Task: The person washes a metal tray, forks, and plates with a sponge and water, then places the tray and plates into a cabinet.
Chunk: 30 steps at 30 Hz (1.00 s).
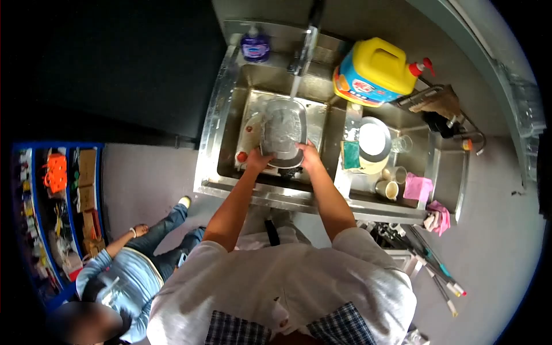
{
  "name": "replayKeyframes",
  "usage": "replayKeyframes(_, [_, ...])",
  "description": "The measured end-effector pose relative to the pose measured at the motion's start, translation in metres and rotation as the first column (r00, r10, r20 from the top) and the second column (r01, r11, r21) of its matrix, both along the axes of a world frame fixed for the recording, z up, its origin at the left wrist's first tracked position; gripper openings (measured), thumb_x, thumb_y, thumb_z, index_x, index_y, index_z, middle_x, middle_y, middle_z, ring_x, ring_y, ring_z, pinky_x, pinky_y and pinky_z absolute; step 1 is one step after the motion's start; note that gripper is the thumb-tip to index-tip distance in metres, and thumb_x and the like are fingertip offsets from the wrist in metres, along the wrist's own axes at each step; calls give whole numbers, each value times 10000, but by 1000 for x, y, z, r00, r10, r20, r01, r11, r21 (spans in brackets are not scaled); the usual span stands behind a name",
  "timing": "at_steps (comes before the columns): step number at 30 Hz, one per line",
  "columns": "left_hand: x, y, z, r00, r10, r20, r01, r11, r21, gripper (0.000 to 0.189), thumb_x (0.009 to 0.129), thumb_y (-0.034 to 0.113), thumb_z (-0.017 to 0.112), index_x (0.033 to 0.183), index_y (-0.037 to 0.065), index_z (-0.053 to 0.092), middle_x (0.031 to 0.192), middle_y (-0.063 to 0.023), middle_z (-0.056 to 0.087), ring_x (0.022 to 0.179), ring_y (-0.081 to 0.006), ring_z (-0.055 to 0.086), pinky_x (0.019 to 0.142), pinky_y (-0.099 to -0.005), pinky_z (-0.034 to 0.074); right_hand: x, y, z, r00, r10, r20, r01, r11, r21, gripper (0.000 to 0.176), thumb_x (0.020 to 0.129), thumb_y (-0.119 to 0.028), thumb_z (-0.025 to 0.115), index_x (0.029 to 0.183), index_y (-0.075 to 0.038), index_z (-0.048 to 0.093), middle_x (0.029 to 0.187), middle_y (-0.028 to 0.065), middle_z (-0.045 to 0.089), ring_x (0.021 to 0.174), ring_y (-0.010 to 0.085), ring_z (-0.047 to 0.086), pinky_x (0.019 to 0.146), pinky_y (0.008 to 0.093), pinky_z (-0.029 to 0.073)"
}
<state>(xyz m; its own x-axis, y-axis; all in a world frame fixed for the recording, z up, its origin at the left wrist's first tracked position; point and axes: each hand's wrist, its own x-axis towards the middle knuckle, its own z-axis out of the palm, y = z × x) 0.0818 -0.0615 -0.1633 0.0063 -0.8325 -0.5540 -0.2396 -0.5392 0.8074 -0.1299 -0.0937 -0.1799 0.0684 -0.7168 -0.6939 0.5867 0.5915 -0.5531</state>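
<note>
Both hands hold an oval-cornered grey baking dish (283, 150) over the left sink basin (230, 132). My left hand (260, 160) grips its near left corner, fingers closed on the rim. At the near right edge my right hand (309, 155) is closed on it too, thumb on top. Water from the tap (309, 46) runs into the dish. Beneath the dish lies a pale flat thing with red spots, partly hidden. A dark object under the dish's near edge cannot be made out.
On the divider sits a green sponge (349, 154). The right basin holds plates (388, 127), cups (386, 190) and a pink cloth (418, 187). A yellow detergent jug (375, 63) and purple soap bottle (255, 46) stand behind. Another person (132, 264) sits at the left.
</note>
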Motion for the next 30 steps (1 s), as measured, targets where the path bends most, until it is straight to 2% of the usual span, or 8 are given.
replayKeyframes(7, [-20,-27,-1,958,195,-208,-179,979,94,593,814,119,677,1305,68,349,948,-181,654,639,-270,687,516,-358,580,-10,-51,-38,991,-111,-80,103,990,-98,305,810,47,595,1098,-31,535,966,112,623,888,292,605,821,489,501])
replayKeyframes(12, [20,-16,-16,929,311,-202,-323,946,-27,635,773,109,721,1281,50,344,1015,-159,634,853,-286,654,561,-367,594,47,-28,-15,1000,-20,23,21,999,-43,269,820,43,570,1075,-41,573,949,88,627,868,238,590,790,406,482])
replayKeyframes(14, [42,-10,-96,997,15,71,-9,995,-95,576,769,101,726,1234,31,394,987,-155,639,807,-273,660,555,-364,592,41,-11,-22,995,-98,22,98,995,-5,286,809,73,565,1072,-38,578,956,94,637,860,241,604,786,398,489])
replayKeyframes(18, [6,-29,-20,982,86,-170,-42,968,246,714,753,117,765,1303,6,324,987,-153,629,839,-247,638,643,-371,542,1,-16,-17,989,-146,-28,146,989,7,332,789,95,555,1093,-39,564,948,84,642,868,222,610,789,371,493])
replayKeyframes(22, [8,-37,-75,995,78,69,-72,993,-91,717,790,86,729,1359,31,297,1039,-155,607,884,-201,616,690,-350,519,32,-55,-15,979,-176,-107,161,977,-139,368,805,108,516,1139,-37,570,962,71,642,833,209,597,760,352,484])
replayKeyframes(24, [15,-43,-78,977,200,-76,-210,962,-175,687,791,55,721,1349,34,322,1061,-153,607,932,-243,616,691,-382,515,51,-54,-23,987,-130,-93,117,984,-137,424,809,129,487,1192,-39,556,990,78,642,848,214,597,757,346,487])
replayKeyframes(27, [31,-42,-46,766,313,-561,-255,950,181,663,771,64,729,1317,1,359,1116,-174,603,979,-273,625,652,-432,561,63,-44,2,987,-155,-32,150,980,-129,508,807,146,460,1273,-47,516,1063,95,631,910,230,606,788,344,491])
replayKeyframes(30, [24,-39,-31,798,286,-531,-186,954,234,578,821,158,703,1292,-9,413,1164,-175,589,972,-301,627,681,-461,557,52,-40,36,989,-145,-39,141,985,-96,563,802,164,428,1323,-43,476,1135,100,612,967,255,605,825,349,492])
